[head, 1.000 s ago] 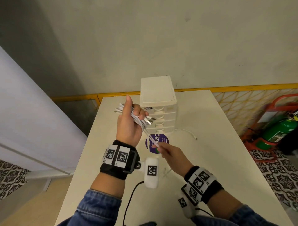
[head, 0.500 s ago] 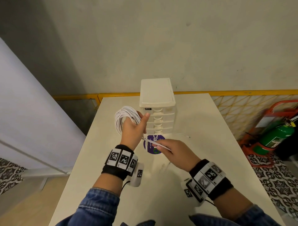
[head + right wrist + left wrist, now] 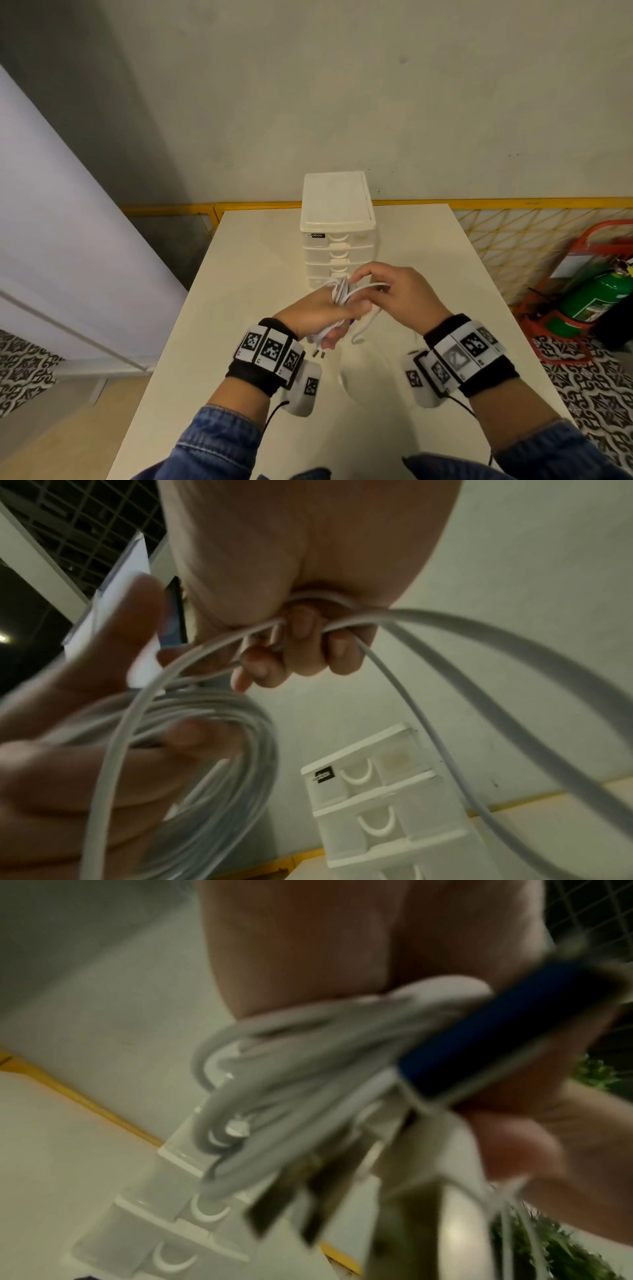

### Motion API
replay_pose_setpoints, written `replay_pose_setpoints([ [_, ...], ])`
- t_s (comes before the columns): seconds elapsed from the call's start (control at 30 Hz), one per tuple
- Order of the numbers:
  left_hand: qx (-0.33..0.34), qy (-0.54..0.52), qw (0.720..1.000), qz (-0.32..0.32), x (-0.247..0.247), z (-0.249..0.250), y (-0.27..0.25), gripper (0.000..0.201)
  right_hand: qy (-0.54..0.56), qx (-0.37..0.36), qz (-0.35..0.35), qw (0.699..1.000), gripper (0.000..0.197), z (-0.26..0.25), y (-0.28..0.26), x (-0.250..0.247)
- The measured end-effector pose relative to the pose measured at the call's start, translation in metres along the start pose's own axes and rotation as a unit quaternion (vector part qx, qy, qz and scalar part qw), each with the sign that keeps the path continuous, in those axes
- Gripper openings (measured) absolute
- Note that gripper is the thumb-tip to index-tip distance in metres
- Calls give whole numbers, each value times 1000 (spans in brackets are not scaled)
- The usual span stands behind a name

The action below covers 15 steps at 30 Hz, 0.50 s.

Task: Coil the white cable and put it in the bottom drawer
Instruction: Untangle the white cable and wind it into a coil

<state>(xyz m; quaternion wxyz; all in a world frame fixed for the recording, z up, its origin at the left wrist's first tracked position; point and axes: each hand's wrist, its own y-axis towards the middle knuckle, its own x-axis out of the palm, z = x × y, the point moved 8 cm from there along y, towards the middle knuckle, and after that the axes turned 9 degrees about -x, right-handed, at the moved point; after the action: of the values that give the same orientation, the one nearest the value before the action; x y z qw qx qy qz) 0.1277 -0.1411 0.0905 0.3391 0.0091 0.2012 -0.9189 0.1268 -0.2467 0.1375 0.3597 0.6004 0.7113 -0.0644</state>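
Observation:
My left hand [image 3: 329, 308] grips a bundle of white cable [image 3: 339, 291] loops just in front of the white drawer tower [image 3: 337, 219]. In the left wrist view the coil [image 3: 274, 1096] lies across my palm, with metal plug ends [image 3: 291, 1199] hanging below; the picture is blurred. My right hand [image 3: 394, 291] holds the loose end of the cable [image 3: 342, 607] in curled fingers [image 3: 301, 653] and carries it over the bundle. A short tail [image 3: 363, 329] hangs down between the hands. All drawers look closed; the bottom one is hidden behind my hands in the head view.
The tower stands at the far middle of a cream table [image 3: 257, 257]. A yellow mesh fence [image 3: 513, 236] runs behind it, with a green fire extinguisher [image 3: 596, 298] on the floor to the right. A purple sticker on the table is mostly covered by my left hand.
Both hands have dropped lower and come together in front of the tower. The right hand moved up from the table side to the bundle, taking up the slack cable.

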Motion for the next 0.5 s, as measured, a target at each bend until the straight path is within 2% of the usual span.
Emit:
replay_pose_setpoints([
  [0.07, -6, 5, 1000, -19, 4, 2, -4, 41, 23, 30, 22, 999, 12, 20, 0, -10],
  [0.1, -1, -8, 1000, -5, 2, 3, -5, 37, 27, 42, 33, 998, 16, 31, -1, -14],
  [0.2, 35, -91, 991, 88, -23, 7, -10, 37, 16, 84, 47, 995, 3, 59, -13, -13],
  [0.3, 58, -209, 960, 177, -57, 6, -18, 33, 1, 113, 49, 992, 24, 82, -30, -4],
  [0.37, 62, -288, 928, 230, -78, 1, -25, 29, -13, 131, 42, 990, 26, 95, -40, -1],
  [0.43, 55, -310, 907, 280, -93, -5, -32, 28, -30, 145, 28, 989, 25, 106, -47, 3],
  [0.5, 41, -289, 904, 313, -98, -8, -37, 30, -45, 165, 9, 985, 24, 114, -52, 6],
])
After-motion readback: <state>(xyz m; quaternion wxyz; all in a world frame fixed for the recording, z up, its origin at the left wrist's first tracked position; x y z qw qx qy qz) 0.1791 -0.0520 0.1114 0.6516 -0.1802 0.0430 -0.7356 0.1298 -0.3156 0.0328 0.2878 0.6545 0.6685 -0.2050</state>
